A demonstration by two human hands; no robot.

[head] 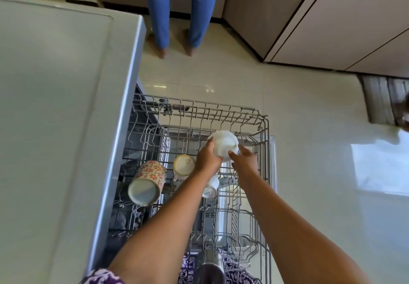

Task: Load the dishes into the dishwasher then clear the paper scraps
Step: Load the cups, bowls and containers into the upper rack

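Note:
A white fluted bowl [224, 143] is upside down at the far right of the pulled-out wire dishwasher rack [264, 151]. My left hand [207, 157] grips its left side. My right hand [244, 158] touches its right side with fingers spread. In the rack lie a floral mug [148, 180] on its side, a yellow-rimmed cup [184, 164] and a white cup [211, 187] partly hidden by my left forearm.
The pale countertop [55, 117] fills the left. Another person in blue jeans [180, 11] stands barefoot on the tiled floor beyond the rack. Cabinets [321, 18] run along the upper right. A steel cup [209, 263] stands at the rack's near end.

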